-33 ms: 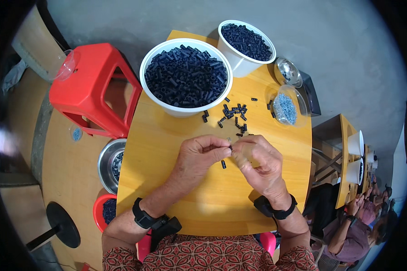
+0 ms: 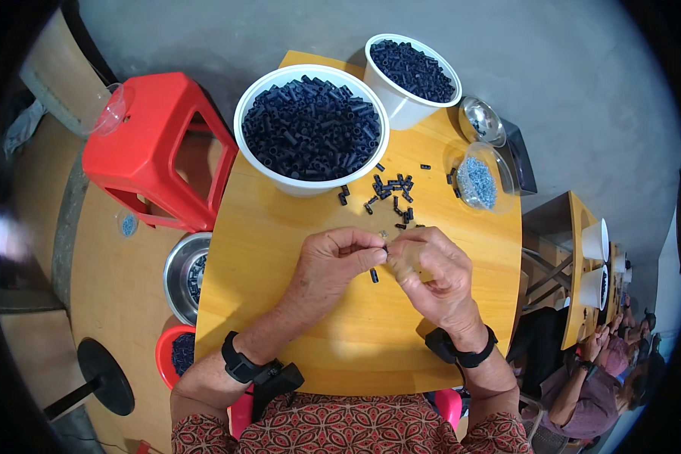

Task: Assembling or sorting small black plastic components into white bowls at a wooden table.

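Observation:
My left hand (image 2: 334, 259) pinches a small black tube piece (image 2: 386, 250) between thumb and forefinger, above the middle of the wooden table (image 2: 340, 348). From the other side my right hand (image 2: 436, 271) closes its fingertips against the same spot; what they grip is hidden. Just below the fingertips, a single short black tube (image 2: 374, 276) lies on the wood. Beyond my hands is a loose scatter of several more black tubes (image 2: 392, 186). A clear bowl (image 2: 478, 181) of small bluish metal parts stands to the right of them.
Two white buckets (image 2: 310, 184) heaped with black tubes stand at the table's far side. A steel bowl (image 2: 482, 121) sits at the far right. On the left are a red stool (image 2: 144, 144), a steel basin (image 2: 175, 280) and a red tub (image 2: 163, 356). People sit at another table on the right.

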Available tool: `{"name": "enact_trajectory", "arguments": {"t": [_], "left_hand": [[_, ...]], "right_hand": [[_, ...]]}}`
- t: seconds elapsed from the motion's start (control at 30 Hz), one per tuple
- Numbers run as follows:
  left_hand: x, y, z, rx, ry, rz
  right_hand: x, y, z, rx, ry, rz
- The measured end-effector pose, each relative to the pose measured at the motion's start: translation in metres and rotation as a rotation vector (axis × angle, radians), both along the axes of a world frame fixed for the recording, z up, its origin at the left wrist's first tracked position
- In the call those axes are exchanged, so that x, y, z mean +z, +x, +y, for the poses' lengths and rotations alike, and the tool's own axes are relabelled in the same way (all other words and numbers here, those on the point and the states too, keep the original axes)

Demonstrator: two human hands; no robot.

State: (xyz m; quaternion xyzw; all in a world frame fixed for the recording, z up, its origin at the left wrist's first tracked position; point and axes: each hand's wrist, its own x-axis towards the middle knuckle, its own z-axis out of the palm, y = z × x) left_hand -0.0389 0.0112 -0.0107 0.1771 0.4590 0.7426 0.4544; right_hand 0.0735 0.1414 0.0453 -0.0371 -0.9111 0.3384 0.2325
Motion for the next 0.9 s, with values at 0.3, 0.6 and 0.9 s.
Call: {"name": "enact_trajectory", "arguments": {"t": [0.3,0.6,0.9], "left_hand": [[0.006,-0.003,-0.003,-0.11,-0.027,-0.25],[0.011,-0.008,-0.003,-0.159,-0.124,-0.076],[0.013,-0.009,-0.004,-0.215,-0.126,-0.037]], "right_hand": [[-0.01,0.0,-0.006,-0.027,0.452,0.123],[-0.009,0.0,0.0,-0.012,0.327,0.159],[-0.008,0.004,-0.001,0.026,0.332,0.086]]}}
